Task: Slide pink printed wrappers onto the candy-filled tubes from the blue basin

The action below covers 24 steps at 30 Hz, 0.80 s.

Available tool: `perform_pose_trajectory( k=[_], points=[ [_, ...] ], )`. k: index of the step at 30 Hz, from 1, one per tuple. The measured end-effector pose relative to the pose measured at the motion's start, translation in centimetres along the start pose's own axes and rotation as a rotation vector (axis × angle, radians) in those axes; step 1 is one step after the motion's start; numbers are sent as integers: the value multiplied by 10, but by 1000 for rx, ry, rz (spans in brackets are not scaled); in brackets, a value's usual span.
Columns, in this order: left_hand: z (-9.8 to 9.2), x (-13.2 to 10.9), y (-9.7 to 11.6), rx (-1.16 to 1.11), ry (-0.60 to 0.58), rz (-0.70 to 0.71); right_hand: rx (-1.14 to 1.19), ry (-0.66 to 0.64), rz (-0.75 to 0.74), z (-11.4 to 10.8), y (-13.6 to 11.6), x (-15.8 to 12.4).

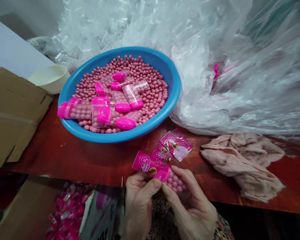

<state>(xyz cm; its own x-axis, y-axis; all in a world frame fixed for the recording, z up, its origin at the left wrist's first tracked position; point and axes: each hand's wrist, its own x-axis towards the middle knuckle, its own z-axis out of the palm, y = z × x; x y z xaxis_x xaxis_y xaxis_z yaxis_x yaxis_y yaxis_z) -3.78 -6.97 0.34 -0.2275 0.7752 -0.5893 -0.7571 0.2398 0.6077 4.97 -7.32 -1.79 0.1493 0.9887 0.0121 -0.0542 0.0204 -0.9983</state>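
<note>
My left hand (139, 203) and my right hand (193, 205) both grip a small clear container (175, 182) filled with pink balls, above the table's front edge. The left thumb and fingers pinch its pink end, where a printed pink plastic sleeve (143, 160) sticks out to the left. Right thumb and fingers close around the ball-filled end. Just beyond the hands lie several flat printed sleeves (178, 143), overlapping on the table. Farther back, a blue basin (174, 78) holds loose pink balls (153, 78) and several filled containers (132, 95) with bright pink caps.
Clear plastic bags (197, 106) pile up behind and right of the basin. A pink cloth (245, 160) lies on the red table (90, 160) at right. At left stand a cardboard box (15, 113) and a cream bowl (51, 78). Below, an open box holds pink packed items (67, 213).
</note>
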Motion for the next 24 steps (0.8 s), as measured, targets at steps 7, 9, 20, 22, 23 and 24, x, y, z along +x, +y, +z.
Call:
perform_pose_trajectory(
  k=[7, 9, 20, 22, 23, 24],
  points=[
    [2, -1, 0, 89, -7, 16, 64, 25, 41, 1, 0, -1],
    [1, -1, 4, 101, 5, 39, -11, -39, 42, -1, 0, -3],
    [5, 1, 8, 243, 99, 111, -340, -99, -79, -10, 9, -13],
    [4, 0, 7, 230, 63, 84, -294, -108, -12, -9, 5, -11],
    [2, 0, 6, 217, 36, 66, -260, -101, 58, -8, 3, -10],
    [1, 0, 6, 200, 15, 51, -214, -88, 141, -6, 1, -10]
  ],
)
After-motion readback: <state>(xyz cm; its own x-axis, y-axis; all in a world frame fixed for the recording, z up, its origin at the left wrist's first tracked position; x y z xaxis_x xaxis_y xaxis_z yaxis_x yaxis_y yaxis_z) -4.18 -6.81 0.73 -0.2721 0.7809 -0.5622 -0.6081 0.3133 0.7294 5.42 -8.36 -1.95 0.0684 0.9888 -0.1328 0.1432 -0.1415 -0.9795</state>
